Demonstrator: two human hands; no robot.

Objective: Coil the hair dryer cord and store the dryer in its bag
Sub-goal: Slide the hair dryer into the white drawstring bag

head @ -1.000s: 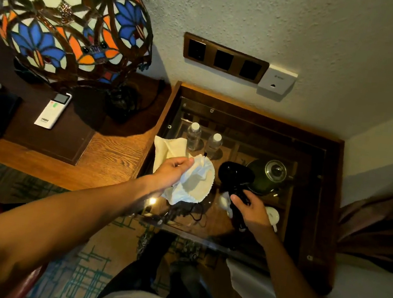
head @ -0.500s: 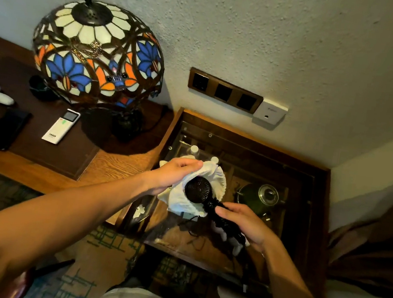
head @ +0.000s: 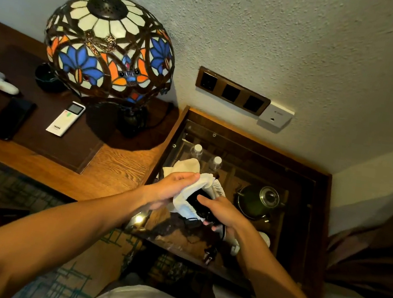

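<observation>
A white cloth bag is held above the glass-topped side table. My left hand grips the bag's rim and holds its mouth open. The black hair dryer sits head-first inside the bag's mouth, mostly hidden by cloth. My right hand is closed around the dryer's handle. The black cord hangs down from under my right hand, and its plug dangles just above the glass.
Under the glass are two water bottles, a green kettle and a white cup. On the wooden desk to the left stand a stained-glass lamp, a white remote and a dark phone. Wall sockets sit behind.
My right hand lifted the dryer off the glass and pushed its head into the bag that my left hand holds open. The camera view shifted left and up.
</observation>
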